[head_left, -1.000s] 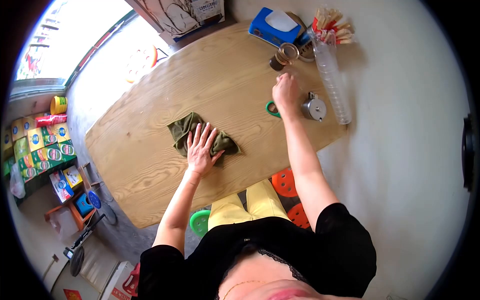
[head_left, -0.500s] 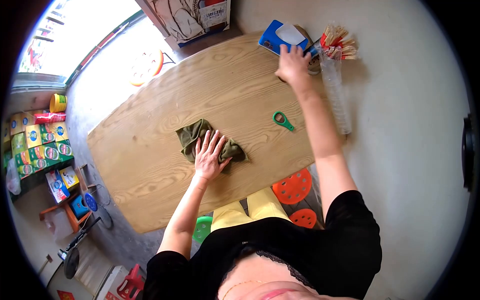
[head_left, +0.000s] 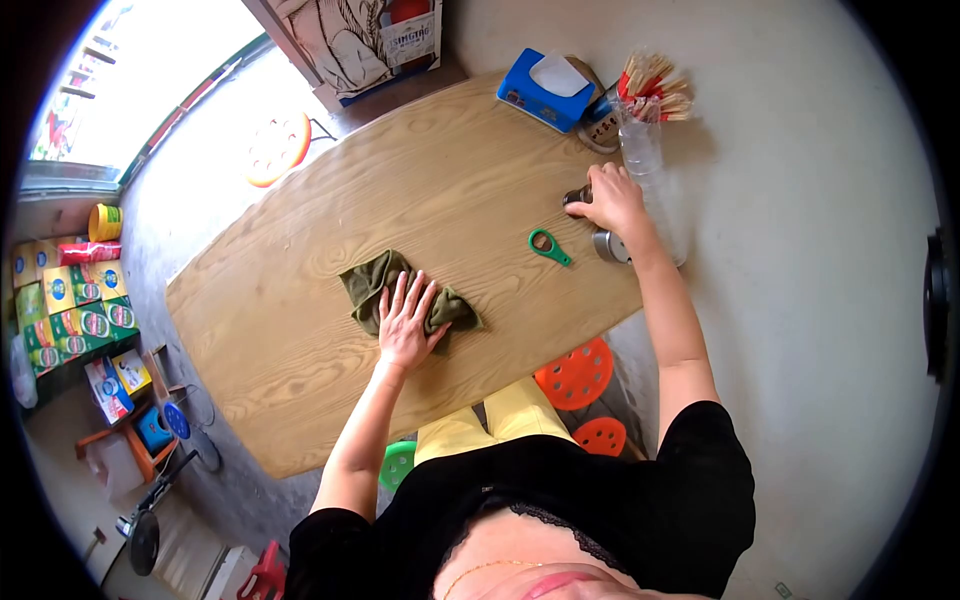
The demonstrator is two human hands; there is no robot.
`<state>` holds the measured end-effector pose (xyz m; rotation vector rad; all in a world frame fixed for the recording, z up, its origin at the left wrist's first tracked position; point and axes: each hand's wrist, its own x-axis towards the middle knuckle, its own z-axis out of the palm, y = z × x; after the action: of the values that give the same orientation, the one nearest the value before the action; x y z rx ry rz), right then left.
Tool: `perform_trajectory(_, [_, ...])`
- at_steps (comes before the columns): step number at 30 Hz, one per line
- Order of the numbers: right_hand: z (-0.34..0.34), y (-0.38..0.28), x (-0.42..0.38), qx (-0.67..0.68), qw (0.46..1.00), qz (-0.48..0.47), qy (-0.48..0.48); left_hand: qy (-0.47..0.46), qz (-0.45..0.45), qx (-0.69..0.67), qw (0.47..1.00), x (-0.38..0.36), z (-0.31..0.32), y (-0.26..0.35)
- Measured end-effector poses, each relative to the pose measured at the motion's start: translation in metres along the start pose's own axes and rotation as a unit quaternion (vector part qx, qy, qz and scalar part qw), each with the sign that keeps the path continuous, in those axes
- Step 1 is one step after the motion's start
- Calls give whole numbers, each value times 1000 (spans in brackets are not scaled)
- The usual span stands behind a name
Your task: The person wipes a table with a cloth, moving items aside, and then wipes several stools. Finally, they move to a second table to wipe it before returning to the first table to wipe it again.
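On the wooden table (head_left: 300, 380), my left hand (head_left: 407, 322) lies spread on a crumpled olive-green cloth (head_left: 364, 282). My right hand (head_left: 612, 200) is closed round a small dark jar (head_left: 577, 200) near the table's right side. Just below that hand stands a small metal-topped container (head_left: 608, 246). To its left lies a green bottle opener (head_left: 548, 247). A blue tissue box (head_left: 545, 92), a dark can (head_left: 601, 124) and a clear holder full of chopsticks (head_left: 641, 130) stand together at the upper right corner.
A pale wall (head_left: 800, 300) runs along the right. Orange stools (head_left: 576, 375) and a green stool (head_left: 397, 465) stand at the near edge. Stacked boxes (head_left: 85, 325) are at the far left, and another stool (head_left: 280, 148) is beyond the table.
My right hand has moved from beside the tissue box toward me and now holds the dark jar. The metal-topped container has come into sight. My left hand stays on the cloth.
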<state>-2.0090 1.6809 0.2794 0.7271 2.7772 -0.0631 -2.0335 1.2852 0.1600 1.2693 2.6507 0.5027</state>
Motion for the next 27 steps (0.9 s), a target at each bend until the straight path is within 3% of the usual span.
perform_trajectory(2, [-6, -4, 11, 12, 1000, -9, 21, 1, 1, 1, 1000, 0, 1, -1])
perform_trajectory(4, [-12, -12, 51, 68, 987, -82, 121, -6, 1, 0, 1000, 0, 0, 0])
perform_trajectory(8, [18, -26, 156, 24, 985, -42, 163, 12, 7, 0, 1000, 0, 2, -1])
perform_trajectory(10, [25, -37, 170, -13, 986, -28, 161, 7, 5, -4, 1000, 1, -1, 1])
perform_trajectory(12, [36, -43, 169, -38, 992, 7, 117, 4, 2, -11, 1000, 0, -4, 2])
perform_trajectory(15, [18, -58, 127, -58, 994, -29, 89, 12, 3, -15, 1000, -1, -1, 0])
perform_trajectory(17, [27, -56, 126, -49, 993, -31, 102, 7, 11, 5, 1000, -2, 1, -3])
perform_trajectory(21, [18, -64, 123, -5, 999, -23, 39, 15, 13, -43, 999, -5, 4, -10])
perform_trajectory(23, [21, -71, 118, 27, 999, -16, 43, 74, -4, -111, 991, -8, 7, -10])
perform_trajectory(25, [28, -75, 108, 25, 999, -7, 33, 71, -21, -124, 990, -6, 8, -4])
perform_trajectory(27, [35, -80, 94, 22, 1000, 14, 18, 102, -96, -32, 990, -5, 10, 5])
